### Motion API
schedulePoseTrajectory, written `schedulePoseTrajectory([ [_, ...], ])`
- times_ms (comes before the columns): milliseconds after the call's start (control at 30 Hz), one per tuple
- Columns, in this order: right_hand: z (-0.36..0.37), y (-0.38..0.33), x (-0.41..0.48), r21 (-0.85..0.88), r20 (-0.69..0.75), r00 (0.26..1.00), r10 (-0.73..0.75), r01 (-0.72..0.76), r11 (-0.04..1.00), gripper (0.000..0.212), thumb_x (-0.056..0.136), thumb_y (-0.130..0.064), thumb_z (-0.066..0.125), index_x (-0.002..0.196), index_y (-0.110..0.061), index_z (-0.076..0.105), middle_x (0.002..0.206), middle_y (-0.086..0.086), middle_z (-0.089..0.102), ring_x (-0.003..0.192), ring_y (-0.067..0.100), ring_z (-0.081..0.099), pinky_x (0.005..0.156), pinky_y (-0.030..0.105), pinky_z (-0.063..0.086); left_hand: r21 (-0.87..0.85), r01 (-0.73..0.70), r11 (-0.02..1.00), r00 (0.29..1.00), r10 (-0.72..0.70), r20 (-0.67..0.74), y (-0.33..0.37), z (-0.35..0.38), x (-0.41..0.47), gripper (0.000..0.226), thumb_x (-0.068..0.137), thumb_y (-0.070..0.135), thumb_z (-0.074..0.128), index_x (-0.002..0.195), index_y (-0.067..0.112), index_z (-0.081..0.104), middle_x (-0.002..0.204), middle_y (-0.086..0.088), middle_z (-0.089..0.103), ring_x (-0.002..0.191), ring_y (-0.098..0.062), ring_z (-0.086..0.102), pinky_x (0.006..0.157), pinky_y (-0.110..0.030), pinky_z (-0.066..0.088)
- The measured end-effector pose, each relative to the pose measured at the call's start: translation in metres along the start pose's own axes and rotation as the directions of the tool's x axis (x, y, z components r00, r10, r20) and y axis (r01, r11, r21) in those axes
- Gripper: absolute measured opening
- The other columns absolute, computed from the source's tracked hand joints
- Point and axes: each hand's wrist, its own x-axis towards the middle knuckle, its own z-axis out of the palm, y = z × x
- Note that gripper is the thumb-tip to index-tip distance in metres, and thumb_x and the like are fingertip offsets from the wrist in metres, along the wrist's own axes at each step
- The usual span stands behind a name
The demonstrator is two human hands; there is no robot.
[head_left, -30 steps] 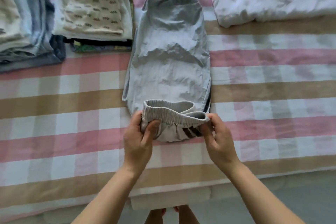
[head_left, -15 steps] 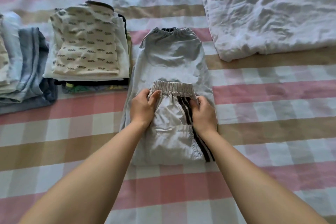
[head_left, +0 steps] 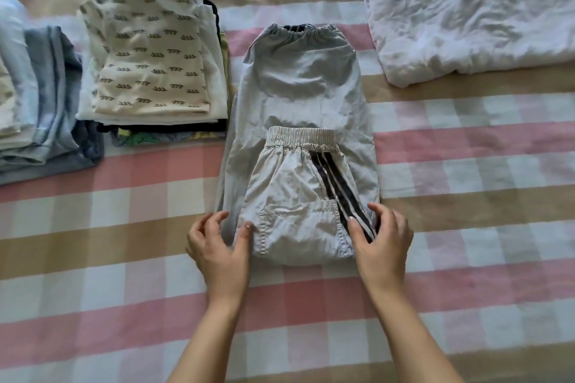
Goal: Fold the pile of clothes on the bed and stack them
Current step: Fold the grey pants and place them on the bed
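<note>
Left hand (head_left: pixel 217 246), right hand (head_left: pixel 381 239) drew back | trousers (head_left: pixel 298 96) gripped between them

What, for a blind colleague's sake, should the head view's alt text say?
A person's left hand and right hand hold the near corners of half-folded grey trousers on a checked bedsheet. Two stacks of folded clothes lie left, a white quilt upper right.

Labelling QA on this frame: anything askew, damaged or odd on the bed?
Nothing damaged or spilled. The grey trousers are mid-fold, and the striped flap sits right of centre, so the under layer shows on its left. The patterned stack beside them has unevenly fanned layers.
</note>
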Motion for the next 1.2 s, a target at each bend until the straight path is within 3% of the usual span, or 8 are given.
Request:
schedulePoseTrajectory([
  [133,-0.003,0.009,-0.025,0.094,0.099,0.969,0.226,-0.235,0.967,0.037,0.086,-0.033,0.062,0.110,-0.005,0.057,0.111,0.016,0.048,0.100,0.025,0.046,0.088,0.030,0.035,-0.179,0.251,0.951,0.967,-0.238,0.093,-0.006,0.001,-0.016,0.019,0.082,0.027,0.068,0.089,0.013,0.058,0.118,-0.010,0.040,0.108,-0.020,0.040,0.091,-0.029,0.036],
  [233,-0.003,0.006,-0.020,0.148,0.101,0.939,0.328,-0.340,0.929,0.029,0.087,-0.030,0.062,0.098,-0.003,0.060,0.110,0.020,0.048,0.089,0.020,0.042,0.086,0.030,0.036,-0.280,0.238,0.930,0.965,-0.193,0.178,-0.008,0.004,-0.014,0.034,0.083,0.024,0.068,0.073,-0.006,0.056,0.079,-0.019,0.055,0.071,-0.018,0.046,0.068,-0.034,0.041],
  [333,-0.005,0.007,-0.022,0.200,0.104,0.941,0.322,-0.337,0.920,0.022,0.086,-0.023,0.064,0.085,-0.001,0.058,0.101,0.023,0.055,0.081,0.025,0.046,0.072,0.029,0.035,-0.414,0.253,0.874,0.965,-0.201,0.166,-0.007,-0.003,-0.022,0.026,0.081,0.017,0.070,0.074,-0.006,0.059,0.065,-0.011,0.053,0.063,-0.018,0.045,0.062,-0.031,0.038],
  [567,-0.025,0.043,-0.093,0.443,0.111,0.885,0.453,-0.452,0.774,0.015,0.078,-0.017,0.074,0.075,-0.013,0.059,0.074,0.002,0.064,0.067,0.015,0.056,0.056,0.018,0.043,-0.485,0.277,0.829,0.952,-0.305,0.023,-0.039,-0.026,-0.091,0.033,0.074,0.005,0.074,0.091,0.017,0.049,0.077,0.002,0.055,0.068,-0.010,0.056,0.061,-0.010,0.043],
  [700,-0.033,0.077,-0.143,0.515,0.107,0.811,0.575,-0.540,0.665,0.021,0.075,-0.004,0.074,0.075,-0.019,0.058,0.076,0.004,0.064,0.070,0.017,0.058,0.058,0.015,0.049,-0.520,0.451,0.726,0.877,-0.470,0.104,-0.068,-0.037,-0.149,0.063,0.073,0.002,0.073,0.125,0.020,0.041,0.096,0.008,0.063,0.083,-0.002,0.062,0.073,-0.021,0.047],
  [800,-0.037,0.098,-0.168,0.505,0.099,0.764,0.638,-0.591,0.629,0.023,0.076,-0.002,0.072,0.078,-0.019,0.057,0.079,0.009,0.063,0.068,0.018,0.056,0.052,0.015,0.048,-0.508,0.502,0.700,0.846,-0.519,0.120,-0.084,-0.039,-0.179,0.063,0.074,-0.006,0.070,0.128,0.012,0.041,0.108,-0.012,0.064,0.087,-0.012,0.062,0.080,-0.028,0.047],
  [1067,-0.041,0.106,-0.168,0.392,0.124,0.854,0.505,-0.510,0.766,0.030,0.077,0.003,0.069,0.094,-0.018,0.057,0.101,0.010,0.061,0.091,0.024,0.059,0.070,0.012,0.047,-0.338,0.424,0.840,0.901,-0.427,0.070,-0.091,-0.035,-0.183,0.058,0.075,-0.002,0.071,0.124,0.015,0.045,0.117,-0.012,0.058,0.110,-0.030,0.055,0.085,-0.028,0.042],
  [1200,-0.046,0.077,-0.157,0.160,-0.001,0.992,0.127,-0.125,0.979,0.042,0.074,0.009,0.061,0.109,-0.015,0.058,0.116,-0.001,0.046,0.113,0.018,0.043,0.100,0.018,0.029,-0.031,-0.009,0.999,0.993,0.006,-0.117,-0.062,-0.041,-0.168,0.064,0.075,-0.006,0.063,0.133,0.010,0.042,0.129,-0.011,0.044,0.122,-0.017,0.034,0.099,-0.026,0.031],
])
